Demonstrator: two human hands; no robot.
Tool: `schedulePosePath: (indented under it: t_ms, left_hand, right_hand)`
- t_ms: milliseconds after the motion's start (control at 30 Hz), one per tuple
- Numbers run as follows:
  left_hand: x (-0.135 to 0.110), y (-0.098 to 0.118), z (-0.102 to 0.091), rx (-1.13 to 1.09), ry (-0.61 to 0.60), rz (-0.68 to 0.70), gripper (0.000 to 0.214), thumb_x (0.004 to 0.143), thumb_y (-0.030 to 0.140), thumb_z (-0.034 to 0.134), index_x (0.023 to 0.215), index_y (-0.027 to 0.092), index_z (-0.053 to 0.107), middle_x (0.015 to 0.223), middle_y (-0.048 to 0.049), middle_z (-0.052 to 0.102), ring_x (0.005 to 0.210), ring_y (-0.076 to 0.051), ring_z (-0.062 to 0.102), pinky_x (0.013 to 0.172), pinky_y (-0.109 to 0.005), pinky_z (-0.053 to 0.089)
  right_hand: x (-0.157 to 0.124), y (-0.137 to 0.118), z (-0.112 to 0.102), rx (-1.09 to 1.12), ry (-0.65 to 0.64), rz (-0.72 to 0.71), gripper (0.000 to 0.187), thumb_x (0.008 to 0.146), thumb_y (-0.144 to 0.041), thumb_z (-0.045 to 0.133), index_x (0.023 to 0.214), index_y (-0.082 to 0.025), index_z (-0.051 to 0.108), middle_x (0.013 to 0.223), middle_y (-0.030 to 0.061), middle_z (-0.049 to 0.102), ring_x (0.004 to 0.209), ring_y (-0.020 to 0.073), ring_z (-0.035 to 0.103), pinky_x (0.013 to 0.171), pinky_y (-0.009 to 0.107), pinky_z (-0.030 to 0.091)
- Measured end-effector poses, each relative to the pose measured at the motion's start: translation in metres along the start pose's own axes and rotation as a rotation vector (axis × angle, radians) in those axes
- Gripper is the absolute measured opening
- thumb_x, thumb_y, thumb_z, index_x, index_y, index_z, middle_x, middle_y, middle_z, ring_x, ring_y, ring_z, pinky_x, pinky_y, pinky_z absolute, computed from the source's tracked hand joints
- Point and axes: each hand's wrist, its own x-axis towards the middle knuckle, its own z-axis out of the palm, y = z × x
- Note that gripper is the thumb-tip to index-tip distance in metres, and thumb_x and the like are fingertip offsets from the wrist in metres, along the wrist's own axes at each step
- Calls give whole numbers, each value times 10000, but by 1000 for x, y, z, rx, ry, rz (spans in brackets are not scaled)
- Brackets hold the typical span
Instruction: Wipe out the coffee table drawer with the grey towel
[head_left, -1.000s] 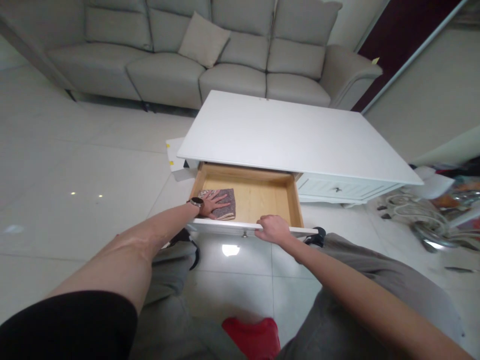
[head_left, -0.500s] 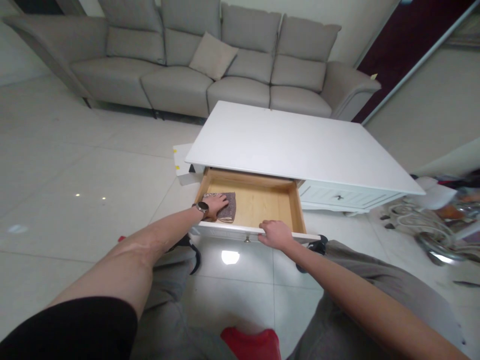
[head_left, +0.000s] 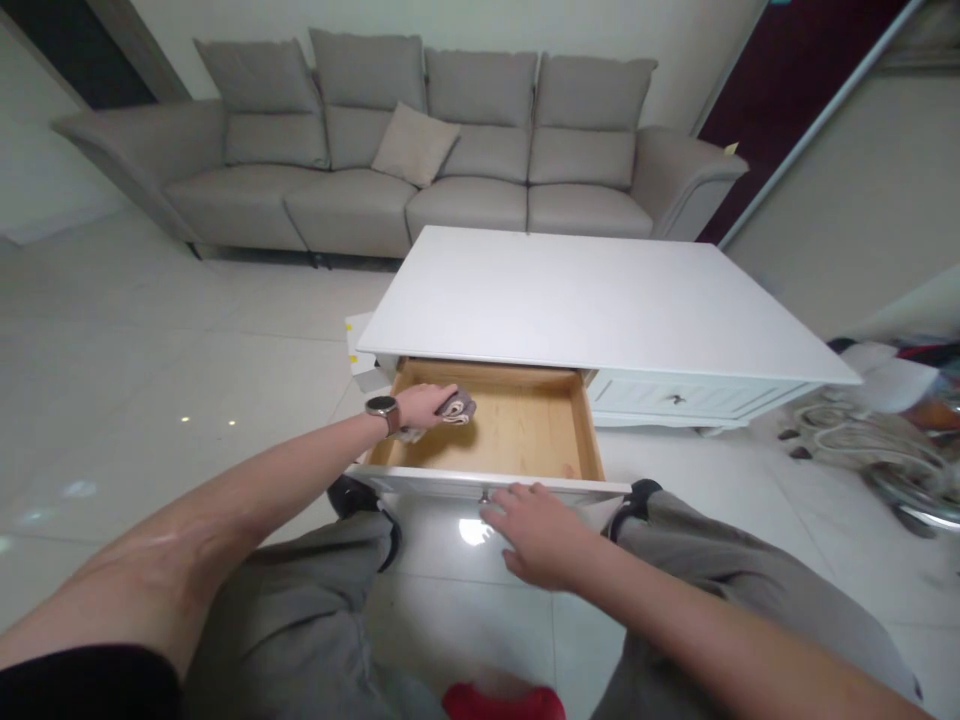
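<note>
My left hand (head_left: 421, 405), a watch on its wrist, is closed round a folded brown cloth (head_left: 459, 407) over the left part of the pulled-out wooden drawer (head_left: 525, 430). The cloth is bunched, its pale folded edge showing at the fingers, and a shadow falls below it on the drawer bottom. In front of the white drawer front (head_left: 427, 483), my right hand (head_left: 541, 537) has its fingers stretched out, holding nothing. Its fingertips are close to the small metal knob (head_left: 484, 496); whether they touch the drawer front I cannot tell.
The drawer belongs to a white coffee table (head_left: 600, 300), which has a second, shut drawer (head_left: 675, 398) at right. Behind it stands a grey sofa (head_left: 465, 205). A white box (head_left: 366, 365) is at the table's left, a red stool (head_left: 502, 703) beneath me, and clutter (head_left: 877, 430) lies far right.
My left hand has gripped the cloth and raised it off the drawer bottom. My right hand has let go of the drawer's top edge and come back towards me.
</note>
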Motion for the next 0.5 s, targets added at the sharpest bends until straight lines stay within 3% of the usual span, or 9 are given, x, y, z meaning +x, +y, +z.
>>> schedulePosePath:
  t_ms: [100, 167, 233, 333, 433, 500]
  left_hand:
    - [-4, 18, -32, -40, 56, 72, 510, 863, 340, 587, 1343, 222, 460, 1183, -99, 714, 1032, -273, 703, 865, -339, 513]
    - [0, 36, -39, -107, 83, 131, 547, 871, 329, 592, 1387, 236, 436, 1209, -82, 707, 1051, -261, 699, 871, -321, 507]
    - [10, 56, -33, -187, 109, 186, 590, 884, 316, 592, 1440, 252, 402, 1239, -71, 698, 1071, -251, 691, 876, -312, 503]
    - [32, 88, -12, -254, 114, 281, 604, 895, 264, 581, 1473, 262, 405, 1287, -80, 674, 1092, -245, 669, 900, -326, 497]
    - [55, 116, 5, -233, 85, 389, 575, 890, 206, 574, 1452, 279, 476, 1246, -84, 671, 1081, -244, 646, 914, -340, 487]
    - [70, 130, 10, -225, 74, 457, 561, 898, 202, 575, 1446, 293, 499, 1235, -78, 664, 1095, -244, 626, 914, -340, 481]
  right_hand:
    - [-5, -28, 19, 48, -121, -153, 310, 863, -306, 652, 1156, -213, 687, 1111, 118, 720, 1015, 288, 679, 860, 467, 530]
    - [-10, -44, 38, 66, -211, -243, 300, 817, -346, 714, 1095, -235, 715, 1036, 101, 743, 931, 287, 708, 805, 464, 546]
    - [-14, -55, 55, 74, -270, -265, 304, 784, -376, 754, 1052, -234, 741, 1003, 115, 757, 883, 303, 723, 751, 464, 549]
    - [-21, -63, 68, 69, -279, -188, 210, 837, -321, 699, 997, -204, 770, 934, 152, 765, 860, 320, 728, 717, 471, 541]
    - [-26, -58, 60, 143, -213, -183, 179, 907, -280, 611, 952, -220, 773, 888, 123, 767, 859, 291, 722, 740, 461, 550]
    - [-28, -43, 47, 185, -141, -180, 203, 925, -290, 591, 995, -216, 766, 984, 118, 770, 921, 284, 713, 788, 456, 558]
